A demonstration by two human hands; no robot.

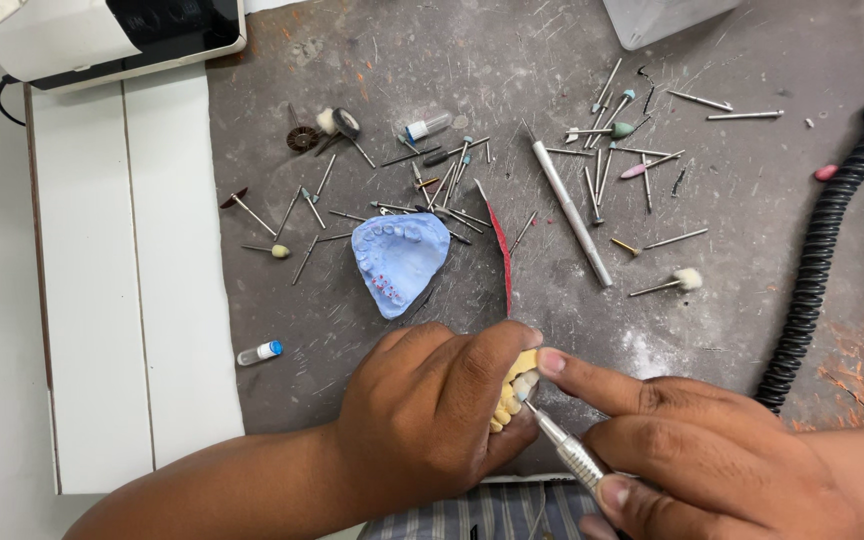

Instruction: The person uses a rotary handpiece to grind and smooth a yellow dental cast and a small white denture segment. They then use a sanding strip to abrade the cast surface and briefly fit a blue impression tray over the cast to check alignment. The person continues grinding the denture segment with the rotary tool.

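My left hand is closed around a yellow dental cast with white teeth, held near the front edge of the grey mat. My right hand grips a slim metal handpiece like a pen. Its fine tip touches the teeth of the cast. My right forefinger stretches out to rest against the cast. Most of the cast is hidden inside my left palm.
A blue dental cast lies mid-mat beside a red-handled tool. Several burs and polishing points are scattered behind it, with a long metal instrument. A black coiled cord runs along the right. A small vial lies at the left.
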